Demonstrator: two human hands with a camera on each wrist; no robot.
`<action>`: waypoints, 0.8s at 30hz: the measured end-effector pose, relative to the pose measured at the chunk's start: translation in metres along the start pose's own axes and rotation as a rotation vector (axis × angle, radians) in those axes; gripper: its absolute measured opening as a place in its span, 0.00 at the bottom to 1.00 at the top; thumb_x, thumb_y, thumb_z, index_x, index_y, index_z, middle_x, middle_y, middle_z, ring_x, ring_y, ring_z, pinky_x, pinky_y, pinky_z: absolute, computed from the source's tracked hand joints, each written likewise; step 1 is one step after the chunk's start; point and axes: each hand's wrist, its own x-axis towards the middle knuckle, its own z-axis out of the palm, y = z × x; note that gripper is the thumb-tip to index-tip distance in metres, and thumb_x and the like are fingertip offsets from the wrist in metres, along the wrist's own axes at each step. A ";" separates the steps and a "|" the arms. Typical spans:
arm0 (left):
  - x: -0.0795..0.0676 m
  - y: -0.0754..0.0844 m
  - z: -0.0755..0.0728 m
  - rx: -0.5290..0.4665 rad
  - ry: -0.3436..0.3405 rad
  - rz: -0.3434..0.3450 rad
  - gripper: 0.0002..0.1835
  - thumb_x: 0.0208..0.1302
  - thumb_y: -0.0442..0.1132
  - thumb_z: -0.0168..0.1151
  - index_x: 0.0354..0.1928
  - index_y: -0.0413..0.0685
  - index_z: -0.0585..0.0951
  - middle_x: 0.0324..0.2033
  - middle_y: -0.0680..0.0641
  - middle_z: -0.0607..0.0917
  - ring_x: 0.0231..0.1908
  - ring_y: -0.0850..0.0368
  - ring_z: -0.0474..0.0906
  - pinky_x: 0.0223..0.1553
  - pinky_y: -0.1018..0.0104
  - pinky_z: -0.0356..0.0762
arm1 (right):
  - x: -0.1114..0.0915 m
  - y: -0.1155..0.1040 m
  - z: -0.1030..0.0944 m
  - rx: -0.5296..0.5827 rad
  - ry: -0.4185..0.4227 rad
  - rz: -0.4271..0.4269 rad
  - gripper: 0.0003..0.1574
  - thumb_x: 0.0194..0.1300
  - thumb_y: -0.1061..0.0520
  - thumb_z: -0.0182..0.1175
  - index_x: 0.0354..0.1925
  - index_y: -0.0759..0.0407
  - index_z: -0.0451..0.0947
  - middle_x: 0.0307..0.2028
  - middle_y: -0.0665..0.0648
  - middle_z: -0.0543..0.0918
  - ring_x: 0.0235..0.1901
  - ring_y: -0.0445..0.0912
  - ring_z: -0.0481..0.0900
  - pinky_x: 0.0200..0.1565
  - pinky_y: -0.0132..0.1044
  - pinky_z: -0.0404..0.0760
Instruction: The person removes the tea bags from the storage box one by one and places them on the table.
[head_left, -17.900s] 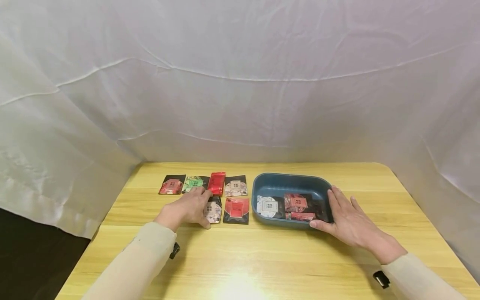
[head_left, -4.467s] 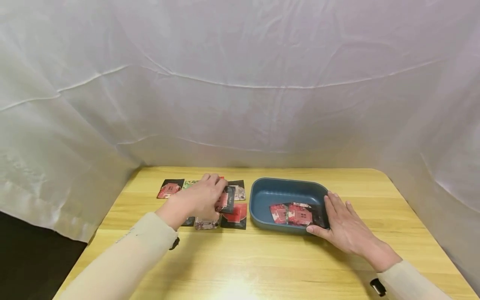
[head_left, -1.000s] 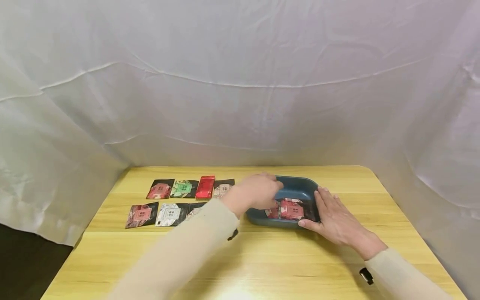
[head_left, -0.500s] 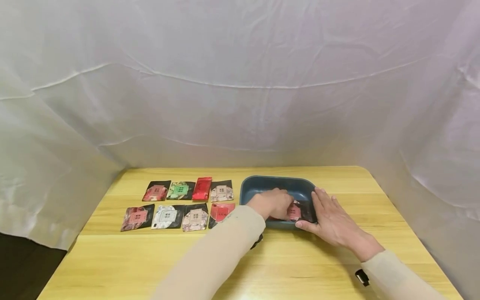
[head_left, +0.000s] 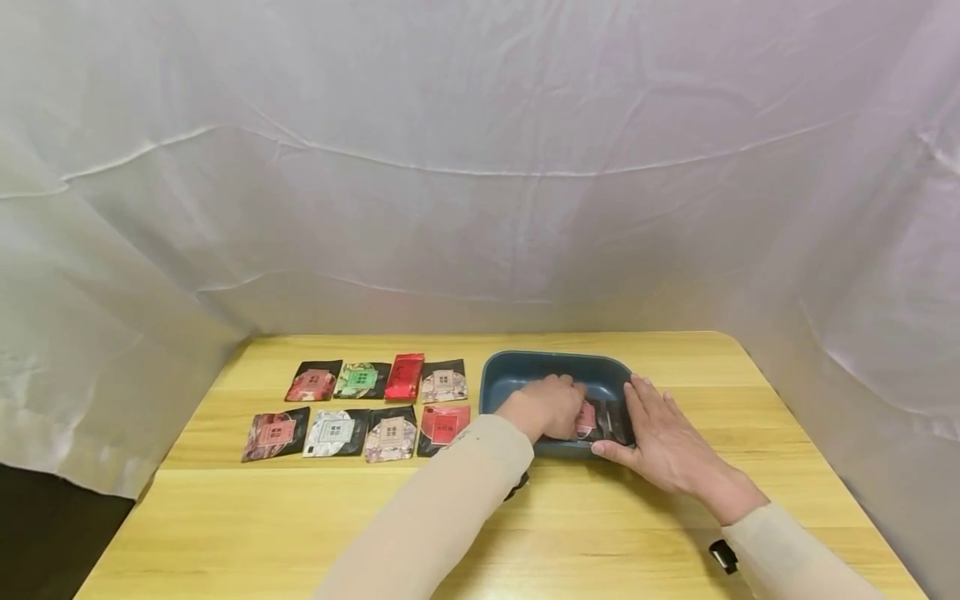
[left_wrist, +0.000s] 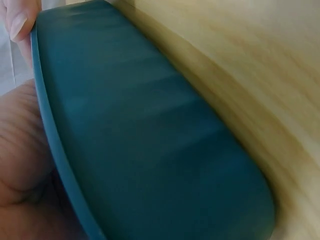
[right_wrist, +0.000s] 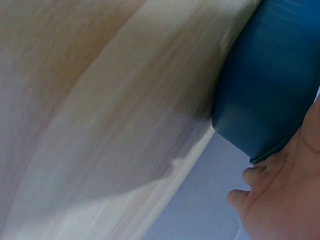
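My left hand [head_left: 547, 407] reaches into the blue plastic bin [head_left: 517, 360], its fingers bent against a red-and-black tea sachet [head_left: 587, 419]. It seems to pinch that sachet, though the fingertips are hidden. Another dark sachet [head_left: 619, 423] shows at the bin's right end. My right hand [head_left: 667, 442] lies along the right end of the bin, fingers extended and thumb on the front rim. In the left wrist view the bin's wall [left_wrist: 140, 125] hides the fingertips. The right wrist view shows my palm [right_wrist: 285, 200] against the bin's rim.
Left of the bin, tea sachets lie in two rows on the wooden table [head_left: 225, 525]. The back row includes a green-labelled sachet [head_left: 362, 380] and a narrow red packet [head_left: 405, 377]; the front row includes a white sachet [head_left: 335, 432]. A pale cloth [head_left: 480, 233] surrounds the table.
More sachets lie on the table than at first, including a white one formerly in the bin. My left hand has lowered into the bin, and sachets there have shifted. The right hand keeps its place.
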 end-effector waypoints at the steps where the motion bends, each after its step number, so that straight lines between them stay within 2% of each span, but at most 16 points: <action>1: 0.000 -0.001 0.000 0.017 0.005 -0.012 0.32 0.68 0.56 0.70 0.69 0.54 0.76 0.64 0.50 0.80 0.63 0.54 0.77 0.66 0.61 0.78 | 0.000 0.000 0.000 0.001 0.000 0.001 0.74 0.68 0.21 0.57 0.78 0.80 0.50 0.79 0.78 0.52 0.79 0.71 0.54 0.76 0.72 0.54; 6: -0.004 -0.003 -0.001 0.074 0.025 -0.048 0.35 0.65 0.58 0.71 0.69 0.53 0.75 0.64 0.50 0.78 0.62 0.53 0.75 0.63 0.61 0.79 | 0.000 0.000 0.000 0.003 -0.002 0.006 0.74 0.68 0.20 0.57 0.78 0.80 0.49 0.79 0.79 0.52 0.79 0.72 0.54 0.76 0.72 0.53; 13: -0.010 -0.010 0.000 0.072 0.073 -0.065 0.40 0.61 0.63 0.74 0.69 0.52 0.72 0.62 0.48 0.77 0.61 0.52 0.72 0.61 0.60 0.81 | 0.001 -0.001 0.001 -0.004 0.005 0.005 0.74 0.68 0.20 0.57 0.78 0.80 0.50 0.79 0.79 0.52 0.78 0.72 0.55 0.76 0.72 0.54; 18: -0.014 -0.017 -0.002 0.097 0.113 -0.063 0.45 0.57 0.68 0.74 0.70 0.53 0.71 0.63 0.48 0.76 0.63 0.51 0.71 0.64 0.57 0.76 | 0.001 -0.001 0.001 0.001 0.006 0.008 0.73 0.68 0.21 0.57 0.78 0.80 0.50 0.79 0.79 0.52 0.78 0.72 0.56 0.76 0.72 0.53; 24: -0.021 -0.027 -0.010 0.067 0.126 -0.061 0.50 0.55 0.70 0.73 0.74 0.52 0.68 0.69 0.47 0.72 0.70 0.49 0.67 0.71 0.53 0.68 | 0.000 0.000 0.002 0.008 0.004 0.012 0.74 0.68 0.20 0.58 0.78 0.80 0.50 0.79 0.79 0.51 0.78 0.72 0.55 0.76 0.72 0.53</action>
